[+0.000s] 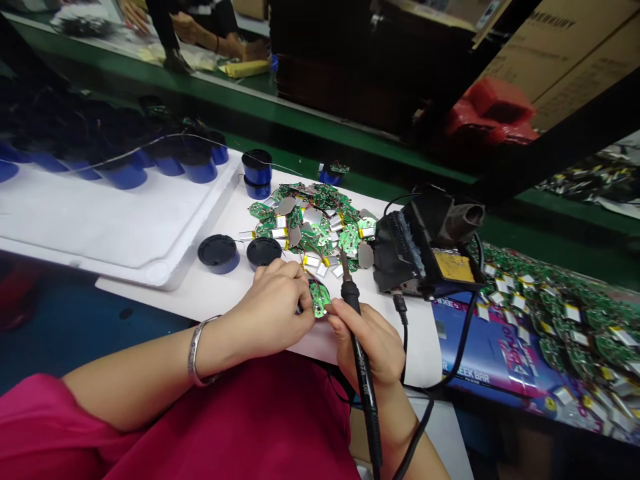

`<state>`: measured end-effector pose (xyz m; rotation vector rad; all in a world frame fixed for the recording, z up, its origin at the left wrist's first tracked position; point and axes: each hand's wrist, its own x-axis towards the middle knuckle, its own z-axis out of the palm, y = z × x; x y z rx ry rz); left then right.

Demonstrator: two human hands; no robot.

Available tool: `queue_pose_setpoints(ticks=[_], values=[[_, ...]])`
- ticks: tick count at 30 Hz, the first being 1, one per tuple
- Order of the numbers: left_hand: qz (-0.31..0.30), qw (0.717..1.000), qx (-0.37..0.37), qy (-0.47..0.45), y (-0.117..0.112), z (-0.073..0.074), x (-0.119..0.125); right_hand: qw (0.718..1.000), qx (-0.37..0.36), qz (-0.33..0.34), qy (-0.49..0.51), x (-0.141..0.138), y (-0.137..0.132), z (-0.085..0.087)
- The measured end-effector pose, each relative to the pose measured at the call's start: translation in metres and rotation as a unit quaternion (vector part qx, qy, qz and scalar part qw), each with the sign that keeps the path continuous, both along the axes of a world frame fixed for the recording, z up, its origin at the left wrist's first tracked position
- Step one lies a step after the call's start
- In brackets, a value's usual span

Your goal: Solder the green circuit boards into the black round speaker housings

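My left hand (280, 307) is closed around a green circuit board (319, 299), its fingers covering the board's left side. Beneath those fingers something dark shows, mostly hidden. In my right hand (373, 340) lies a black soldering iron (364, 367), its tip pointing up and away toward the heap. The thumb and index finger of that hand also reach the board's right edge. Just beyond my hands spreads a heap of circuit boards (320, 223) with small silver battery packs wired to them. Two round black-topped cases (219, 253) stand beyond my left hand, one partly behind it.
A soldering station (425, 247) with a yellow sponge (453, 265) stands right of the heap, its cable trailing toward me. At left, a white foam tray (100, 227) carries several blue cases (200, 165). More boards (575, 320) cover the right side. Another person's hands (200, 37) are across the bench.
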<state>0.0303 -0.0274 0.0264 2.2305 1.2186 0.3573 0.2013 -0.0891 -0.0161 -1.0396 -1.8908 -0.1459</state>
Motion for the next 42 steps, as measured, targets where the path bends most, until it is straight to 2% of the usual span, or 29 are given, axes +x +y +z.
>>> queue_pose_setpoints(ticks=[6,10,15,18,21,24,27,30,33,37,42], values=[[-0.050,0.999,0.015,-0.004,0.003,0.011,-0.005,1.000,0.003,-0.003,-0.009,0.002,-0.002,-0.001],[-0.103,0.991,0.039,0.081,0.010,0.018,0.003,1.000,0.020,-0.013,0.009,0.007,0.002,0.003],[-0.153,0.968,0.047,0.192,0.015,0.023,0.017,0.994,0.091,-0.060,0.004,0.016,0.021,0.003],[-0.191,0.959,0.060,0.200,0.017,0.035,0.017,0.991,0.109,-0.078,-0.001,0.019,0.030,-0.002],[-0.201,0.963,0.089,0.153,0.030,0.057,0.014,0.988,0.121,-0.092,-0.005,0.020,0.032,-0.007],[-0.147,0.971,0.157,0.103,0.068,0.081,0.016,0.985,0.136,-0.109,-0.001,0.020,0.030,-0.011],[-0.055,0.965,0.230,0.116,0.130,0.094,0.025,0.984,0.140,-0.109,0.011,0.020,0.030,-0.013],[0.025,0.955,0.242,0.169,0.200,0.094,0.036,0.985,0.137,-0.099,0.023,0.019,0.030,-0.016],[0.072,0.951,0.221,0.205,0.254,0.083,0.039,0.987,0.126,-0.090,0.038,0.019,0.032,-0.018],[0.112,0.947,0.178,0.243,0.293,0.068,0.031,0.989,0.114,-0.081,0.052,0.020,0.034,-0.020],[0.144,0.948,0.153,0.237,0.308,0.063,0.022,0.990,0.102,-0.073,0.057,0.022,0.035,-0.019]])
